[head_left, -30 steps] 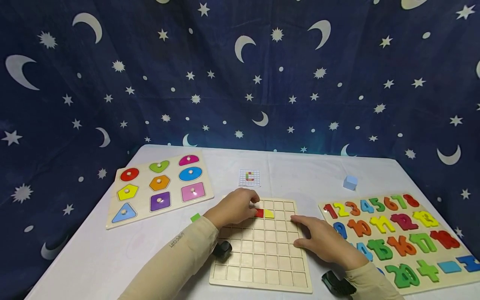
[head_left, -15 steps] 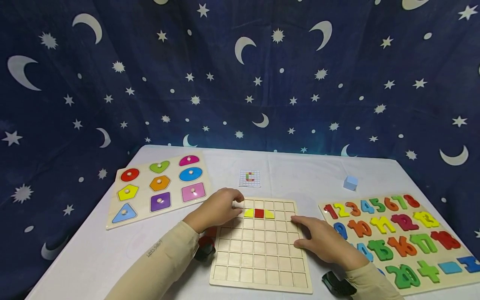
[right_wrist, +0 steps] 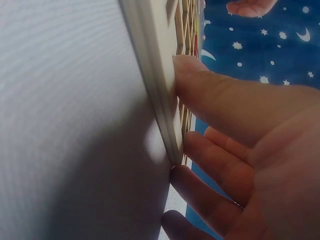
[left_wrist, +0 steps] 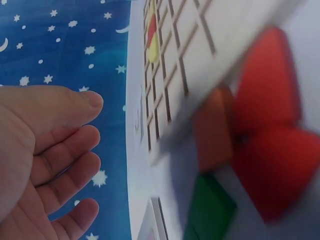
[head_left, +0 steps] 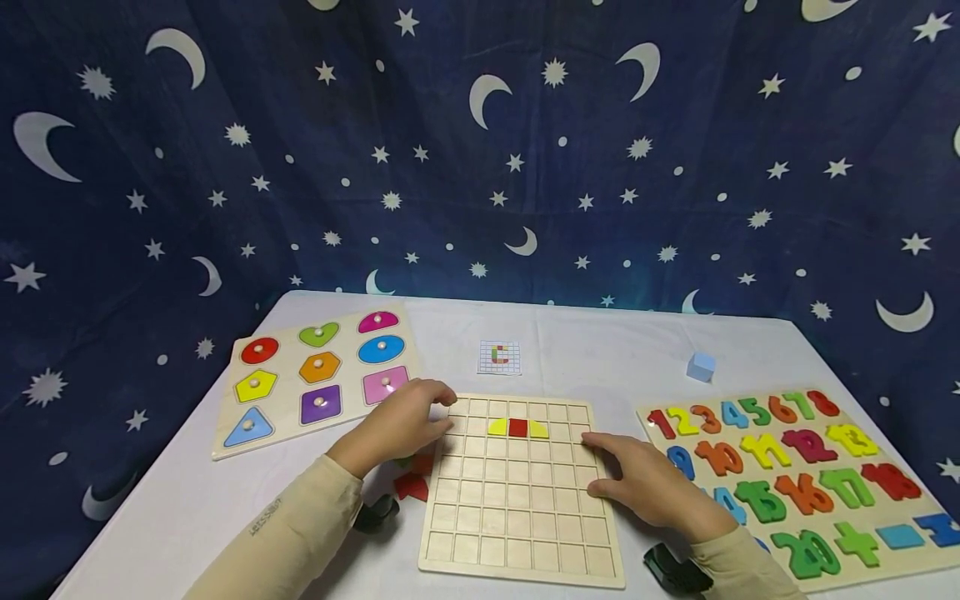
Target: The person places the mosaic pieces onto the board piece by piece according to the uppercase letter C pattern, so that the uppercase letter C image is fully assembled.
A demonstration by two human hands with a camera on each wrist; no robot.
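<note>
A wooden grid board (head_left: 521,500) lies on the table's white cloth. In one row near its far side sit a yellow piece (head_left: 497,427), a red square (head_left: 518,427) and another yellow piece (head_left: 539,429), side by side. My left hand (head_left: 397,423) hovers by the board's far left corner; in the left wrist view its fingers are loosely bent around nothing. Below it lie loose red pieces (left_wrist: 270,80), an orange block (left_wrist: 214,130) and a green block (left_wrist: 210,207). My right hand (head_left: 648,479) rests its fingertips on the board's right edge.
A small pattern card (head_left: 499,357) lies beyond the board. At the left is a knobbed shape puzzle (head_left: 285,392), at the right a number puzzle (head_left: 750,450). A light blue cube (head_left: 701,367) stands at the back right. A starry dark blue curtain (head_left: 450,167) hangs behind.
My left hand has moved left off the grid, leaving the left yellow piece beside the red square. Loose red and orange pieces have come into view. The right hand has stayed still.
</note>
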